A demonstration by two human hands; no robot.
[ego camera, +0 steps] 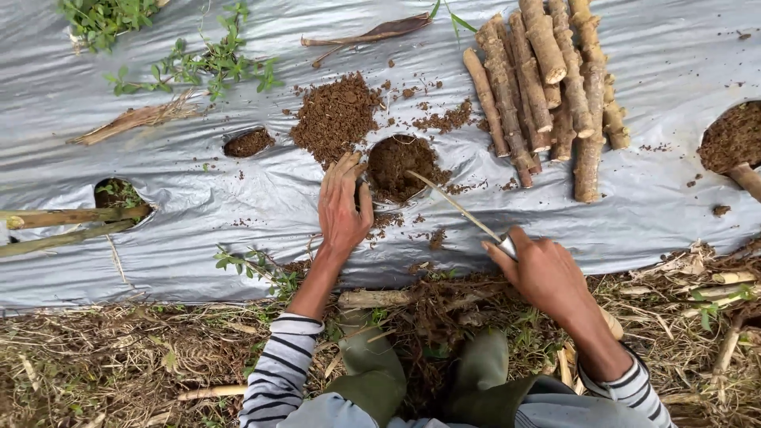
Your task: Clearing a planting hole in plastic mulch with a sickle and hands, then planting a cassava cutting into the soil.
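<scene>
On the silver plastic mulch sheet (238, 202), near its lower edge, the left hand (342, 208) lies flat and open, fingers beside a round soil-filled planting hole (396, 165). The right hand (545, 273) is closed around the handle of a thin metal blade (456, 206), its tip reaching into that hole. A loose mound of brown soil (334, 117) sits just beyond, and a bundle of cut brown stem cuttings (547, 87) lies toward the upper right edge.

No packages, labels, signs or screens show anywhere in the frame, from the upper left to the lower right.
</scene>
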